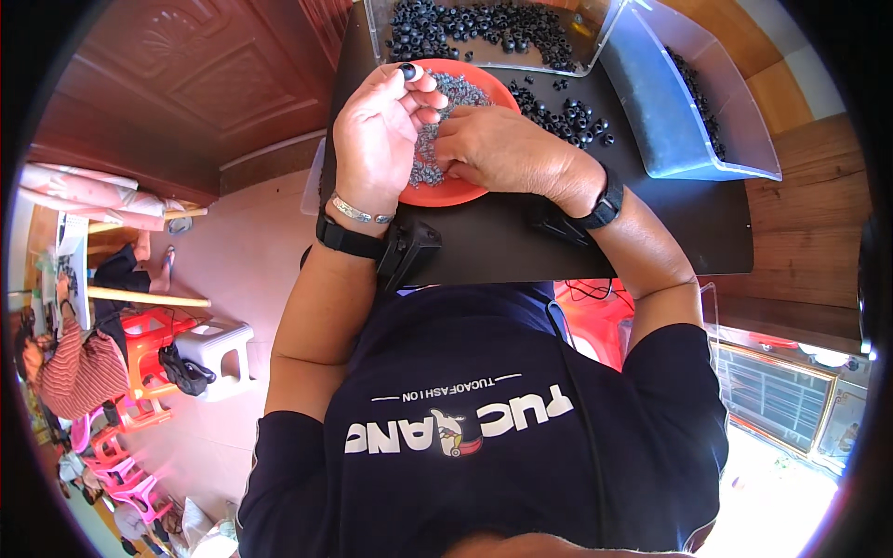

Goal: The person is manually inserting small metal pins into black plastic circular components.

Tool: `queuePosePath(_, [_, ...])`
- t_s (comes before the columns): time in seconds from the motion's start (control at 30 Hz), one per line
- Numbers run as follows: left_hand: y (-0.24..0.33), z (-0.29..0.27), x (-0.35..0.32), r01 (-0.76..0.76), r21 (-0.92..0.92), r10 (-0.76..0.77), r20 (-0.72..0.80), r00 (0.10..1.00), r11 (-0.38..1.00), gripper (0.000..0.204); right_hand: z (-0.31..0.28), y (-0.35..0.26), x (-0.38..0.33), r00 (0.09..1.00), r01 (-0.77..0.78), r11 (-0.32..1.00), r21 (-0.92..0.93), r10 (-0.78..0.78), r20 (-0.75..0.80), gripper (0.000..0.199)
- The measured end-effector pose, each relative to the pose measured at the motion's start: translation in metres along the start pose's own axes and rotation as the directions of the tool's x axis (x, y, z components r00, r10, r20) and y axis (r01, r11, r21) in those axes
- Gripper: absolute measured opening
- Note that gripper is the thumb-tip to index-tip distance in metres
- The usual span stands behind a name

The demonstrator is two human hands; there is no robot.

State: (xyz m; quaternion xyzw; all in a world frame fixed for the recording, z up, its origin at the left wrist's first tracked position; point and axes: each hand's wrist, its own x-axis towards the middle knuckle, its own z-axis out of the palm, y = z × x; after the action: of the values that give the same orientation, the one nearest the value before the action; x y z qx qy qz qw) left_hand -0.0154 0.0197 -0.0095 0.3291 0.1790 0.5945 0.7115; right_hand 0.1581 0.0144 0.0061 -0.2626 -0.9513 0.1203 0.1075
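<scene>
My left hand [379, 126] is turned palm up above the left side of an orange-red plate [499, 91]. Its thumb and fingertips pinch a small black round part [407, 71]. Small grey, metallic-looking pieces [460, 88] cover the middle of the plate. Over these pieces my right hand [507, 149] reaches in from the right, knuckles up, with bent fingers brought together. Whatever its fingertips hold, if anything, is too small and too hidden to make out.
Loose black round parts [572, 121] lie on the dark table [651, 228] right of the plate. A clear bin [470, 58] behind holds many more, as does a translucent bluish bin [665, 121] at right. Left are stools [219, 353] and another person [88, 377].
</scene>
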Motion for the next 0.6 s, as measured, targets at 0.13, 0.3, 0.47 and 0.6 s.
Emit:
queuePosePath(0.13, [0.001, 0.002, -0.003, 0.014, -0.009, -0.015, -0.002, 1.0, 1.0, 0.015, -0.002, 0.003, -0.001, 0.998, -0.05, 0.999, -0.001, 0.05, -0.046, 0.011])
queuePosePath(0.3, [-0.003, -0.006, -0.001, 0.032, -0.002, -0.031, 0.053, 0.998, 0.999, 0.02, -0.01, 0.013, -0.006, 0.99, -0.076, 0.993, 0.09, 0.085, -0.111, 0.011])
queuePosePath(0.47, [-0.001, -0.007, 0.001, 0.034, -0.02, -0.033, 0.063, 0.997, 0.999, 0.02, -0.006, 0.004, -0.003, 0.999, 0.04, 0.999, 0.023, -0.039, -0.033, 0.012])
queuePosePath(0.6, [-0.001, 0.003, -0.002, 0.026, 0.009, -0.026, -0.002, 1.0, 1.0, 0.016, -0.003, 0.002, -0.002, 1.0, -0.008, 0.998, -0.057, 0.009, 0.016, 0.011])
